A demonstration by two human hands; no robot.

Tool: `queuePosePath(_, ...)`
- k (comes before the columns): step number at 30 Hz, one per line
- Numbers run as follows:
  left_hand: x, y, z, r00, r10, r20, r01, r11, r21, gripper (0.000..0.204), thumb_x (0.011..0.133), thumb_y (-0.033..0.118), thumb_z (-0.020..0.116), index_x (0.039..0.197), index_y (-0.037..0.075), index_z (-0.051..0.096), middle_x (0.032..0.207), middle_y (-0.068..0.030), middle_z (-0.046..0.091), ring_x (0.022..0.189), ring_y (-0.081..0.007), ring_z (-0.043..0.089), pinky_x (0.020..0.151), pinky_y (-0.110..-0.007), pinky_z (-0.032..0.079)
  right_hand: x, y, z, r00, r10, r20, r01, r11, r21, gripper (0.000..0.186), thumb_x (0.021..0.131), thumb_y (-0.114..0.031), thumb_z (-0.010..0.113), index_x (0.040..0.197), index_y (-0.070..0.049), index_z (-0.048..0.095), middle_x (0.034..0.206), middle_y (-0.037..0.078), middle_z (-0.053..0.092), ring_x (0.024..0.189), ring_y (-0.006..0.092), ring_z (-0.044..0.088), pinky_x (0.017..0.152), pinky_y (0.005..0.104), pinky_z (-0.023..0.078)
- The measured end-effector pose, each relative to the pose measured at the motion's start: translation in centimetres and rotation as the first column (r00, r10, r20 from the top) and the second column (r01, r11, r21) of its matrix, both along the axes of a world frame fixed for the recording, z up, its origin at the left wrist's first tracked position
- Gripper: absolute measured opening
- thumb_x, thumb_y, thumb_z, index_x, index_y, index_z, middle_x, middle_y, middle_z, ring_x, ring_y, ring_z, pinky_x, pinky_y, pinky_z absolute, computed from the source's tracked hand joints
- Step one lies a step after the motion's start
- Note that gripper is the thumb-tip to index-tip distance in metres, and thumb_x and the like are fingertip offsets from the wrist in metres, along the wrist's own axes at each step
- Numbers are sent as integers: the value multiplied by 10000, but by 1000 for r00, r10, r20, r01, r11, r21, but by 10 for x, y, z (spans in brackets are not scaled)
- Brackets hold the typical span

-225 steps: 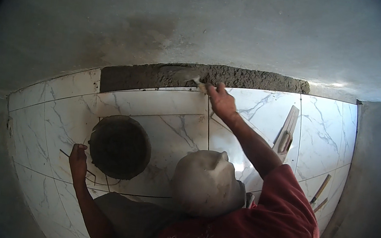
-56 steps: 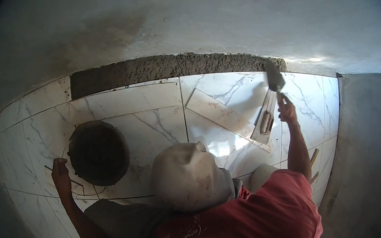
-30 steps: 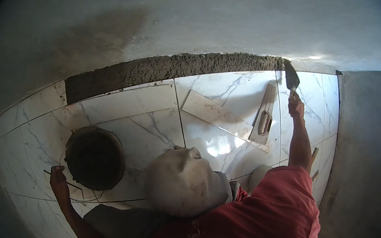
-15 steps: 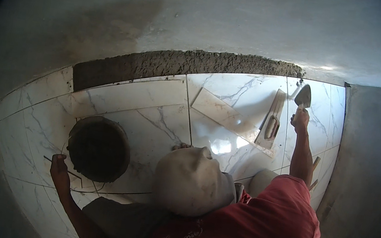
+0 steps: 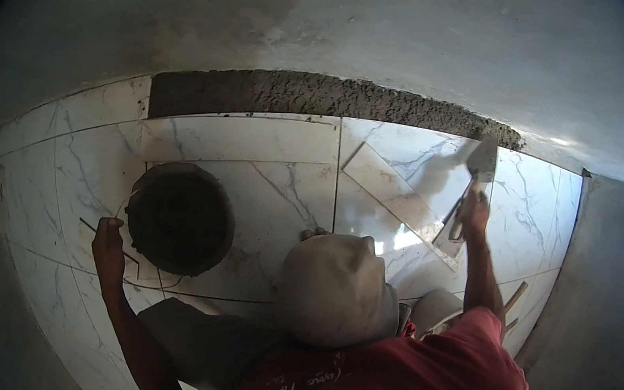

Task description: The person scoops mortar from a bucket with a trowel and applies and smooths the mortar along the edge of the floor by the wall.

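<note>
My right hand (image 5: 473,215) grips the handle of a pointed trowel (image 5: 484,160). The trowel's blade is at the lower edge of a rough grey mortar band (image 5: 302,94), near its right end. The band runs along the base of the wall, above the marbled white tiles. My left hand (image 5: 109,245) is closed at the thin wire handle of a dark round bucket (image 5: 179,218), left of its rim. The bucket's inside looks dark grey; how full it is I cannot tell. Below my right hand lies a plastering float (image 5: 456,230), partly hidden by the hand and forearm.
A narrow cut tile strip (image 5: 386,180) lies slantwise on the tiled floor (image 5: 272,197). A skirting tile (image 5: 101,105) lines the wall left of the mortar. A pale bucket (image 5: 436,308) sits under my right arm, near wooden sticks (image 5: 517,296). My bent knee (image 5: 334,290) fills the middle.
My right hand has drawn the trowel left and nearer, from the right end of the mortar band, and now covers part of the float. My left hand stays by the bucket. The view has shifted slightly.
</note>
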State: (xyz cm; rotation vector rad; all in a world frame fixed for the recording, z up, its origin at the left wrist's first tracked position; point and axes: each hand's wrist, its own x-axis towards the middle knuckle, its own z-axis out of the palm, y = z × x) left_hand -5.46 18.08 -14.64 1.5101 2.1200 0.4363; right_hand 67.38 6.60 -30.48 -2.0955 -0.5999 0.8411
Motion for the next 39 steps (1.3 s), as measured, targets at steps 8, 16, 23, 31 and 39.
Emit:
queuePosePath(8,-10,-3,1,1000,-5,-16,5,1000,-2,349,981,319,394,937,17,563,645,-52,439,584,-138,394,569,-298,354,-136,97,85,392,853,345,-854,477,-209,480,865,-262,591,1273,-46,458,846,232,645,811,421,622,674,458,499)
queuePosePath(16,15,2,22,999,11,-49,-15,997,-72,312,960,240,381,969,-8,570,878,-196,636,779,-327,601,740,-370,448,-232,270,133,-89,988,124,-909,-30,-417,418,891,-257,521,1304,-193,502,1111,163,624,873,313,630,813,421,500)
queuePosePath(23,5,-1,16,997,-38,-72,37,999,-14,306,965,239,383,964,-4,568,780,-181,615,689,-284,584,658,-367,435,-274,324,145,-64,991,-121,-804,-123,-582,330,913,-377,483,1056,-111,616,752,100,596,618,212,578,595,355,516)
queuePosePath(31,5,2,13,997,-68,-43,68,998,-2,293,970,232,379,970,8,568,710,-150,566,609,-232,518,617,-347,420,-152,283,180,122,988,-94,-482,-24,-876,498,911,-548,456,1078,-133,674,853,75,682,749,178,647,693,373,525)
queuePosePath(39,-2,3,8,1000,-19,25,21,994,-103,307,982,263,370,939,11,539,730,-113,531,636,-196,465,636,-336,403,50,238,148,358,933,-30,-404,125,-906,357,862,-265,622,1217,-223,605,993,70,694,884,212,656,827,383,500)
